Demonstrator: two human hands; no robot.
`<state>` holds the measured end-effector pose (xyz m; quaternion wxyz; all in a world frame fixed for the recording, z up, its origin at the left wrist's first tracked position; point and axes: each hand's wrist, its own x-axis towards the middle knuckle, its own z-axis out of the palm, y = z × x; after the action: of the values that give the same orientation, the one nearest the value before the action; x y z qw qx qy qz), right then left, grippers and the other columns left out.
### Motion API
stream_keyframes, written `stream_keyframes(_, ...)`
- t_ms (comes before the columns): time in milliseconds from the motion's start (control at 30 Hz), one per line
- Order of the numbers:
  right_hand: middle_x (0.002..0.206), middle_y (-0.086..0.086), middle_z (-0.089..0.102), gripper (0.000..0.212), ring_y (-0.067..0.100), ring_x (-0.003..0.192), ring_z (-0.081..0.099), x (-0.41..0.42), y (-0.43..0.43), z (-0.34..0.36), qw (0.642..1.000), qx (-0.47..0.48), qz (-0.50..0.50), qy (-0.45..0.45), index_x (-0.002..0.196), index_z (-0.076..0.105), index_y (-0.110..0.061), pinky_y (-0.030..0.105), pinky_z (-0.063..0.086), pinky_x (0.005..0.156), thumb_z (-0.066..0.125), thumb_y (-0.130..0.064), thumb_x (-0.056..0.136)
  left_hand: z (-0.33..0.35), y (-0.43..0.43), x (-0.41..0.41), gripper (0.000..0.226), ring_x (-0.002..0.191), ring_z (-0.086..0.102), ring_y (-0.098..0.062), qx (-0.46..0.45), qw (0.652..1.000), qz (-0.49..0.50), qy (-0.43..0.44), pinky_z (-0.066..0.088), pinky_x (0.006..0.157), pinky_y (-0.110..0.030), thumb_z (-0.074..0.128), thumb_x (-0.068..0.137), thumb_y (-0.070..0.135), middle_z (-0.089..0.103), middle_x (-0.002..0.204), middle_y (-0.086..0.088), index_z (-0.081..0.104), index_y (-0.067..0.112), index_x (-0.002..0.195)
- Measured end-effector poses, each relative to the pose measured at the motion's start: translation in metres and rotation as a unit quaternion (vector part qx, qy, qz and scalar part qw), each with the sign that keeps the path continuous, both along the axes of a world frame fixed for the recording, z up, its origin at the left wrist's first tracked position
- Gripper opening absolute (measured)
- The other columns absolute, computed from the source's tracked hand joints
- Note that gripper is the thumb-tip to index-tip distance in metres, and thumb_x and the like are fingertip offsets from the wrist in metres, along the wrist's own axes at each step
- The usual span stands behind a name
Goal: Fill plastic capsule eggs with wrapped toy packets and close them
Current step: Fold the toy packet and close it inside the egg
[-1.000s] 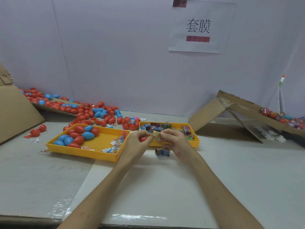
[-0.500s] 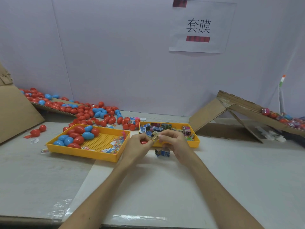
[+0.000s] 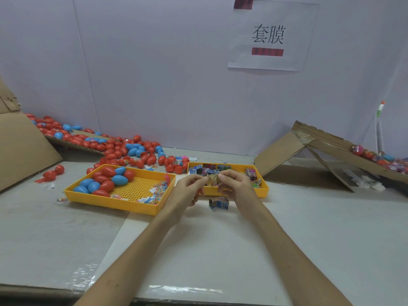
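Left hand (image 3: 187, 192): forearm comes in from the bottom edge, fingers curled, thumb and forefinger pinching the left end of a gold packet (image 3: 213, 180). A bit of red shows under the left fingers; can't tell what it is.
Right hand (image 3: 239, 186): forearm comes in from bottom right, fingers curled, thumb and forefinger pinching the packet's right end.
The packet sits between the two hands, over the front rim of the packet tray (image 3: 263, 189), clear of the table.

Surface, all relative to the packet tray:
- Far left: leaning cardboard sheet (image 3: 19, 151).
- Left and behind: loose eggs (image 3: 132, 151), red and blue, piled against the wall (image 3: 154, 74). Two red ones lie apart, further left.
- Just left: yellow egg tray (image 3: 114, 205) with a perforated floor. Red and blue eggs fill its left end, small coloured bits its right end.
- Inside the tray: mixed wrapped packets, blue, pink and green.
- Just in front: one blue packet (image 3: 218, 204) on the table (image 3: 220, 250), below the hands.
- Right: cardboard ramp (image 3: 320, 146) propped up like a tent. Wrapped eggs (image 3: 375, 155) lie on its far right slope.
- Far right: thin white stick (image 3: 379, 129) with an orange and green tip, upright by the wall.

The table is pale grey with a glossy film. The wall is plain pale lilac.

Writing: a white sign (image 3: 268, 35) on the wall, above and behind the tray, reads 套膜. A red bar sits above the text and another below it, both blurred.
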<state>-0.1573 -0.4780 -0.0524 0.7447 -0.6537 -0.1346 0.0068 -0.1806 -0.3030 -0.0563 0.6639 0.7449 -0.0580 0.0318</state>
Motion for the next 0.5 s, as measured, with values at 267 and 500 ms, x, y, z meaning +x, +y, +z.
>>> stream_keyframes(267,0.079,0.001,0.067,0.010,0.013,0.066,0.063,0.0028,-0.0011,-0.0012,0.999,-0.025,-0.046,-0.003,0.085,0.072,-0.015,0.021,0.050,0.056,0.068,-0.013,0.094,0.0021,0.0025,0.0008,0.028,0.070,0.058,-0.019,-0.140,0.988,-0.010,0.060,0.043,0.060,-0.029,0.034,0.103,0.010,0.068,0.084,-0.009,0.056,0.010,0.121)
stream_keyframes(500,0.071,-0.003,0.065,0.012,0.010,0.068,0.065,0.0003,0.0022,-0.0028,0.999,-0.047,-0.026,-0.007,0.082,0.075,-0.018,0.025,0.053,0.052,0.070,-0.016,0.093,0.0017,0.0031,0.0011,0.021,0.068,0.068,-0.024,-0.156,0.985,-0.038,0.060,0.051,0.066,-0.032,0.043,0.107,0.009,0.062,0.096,-0.018,0.051,0.008,0.126)
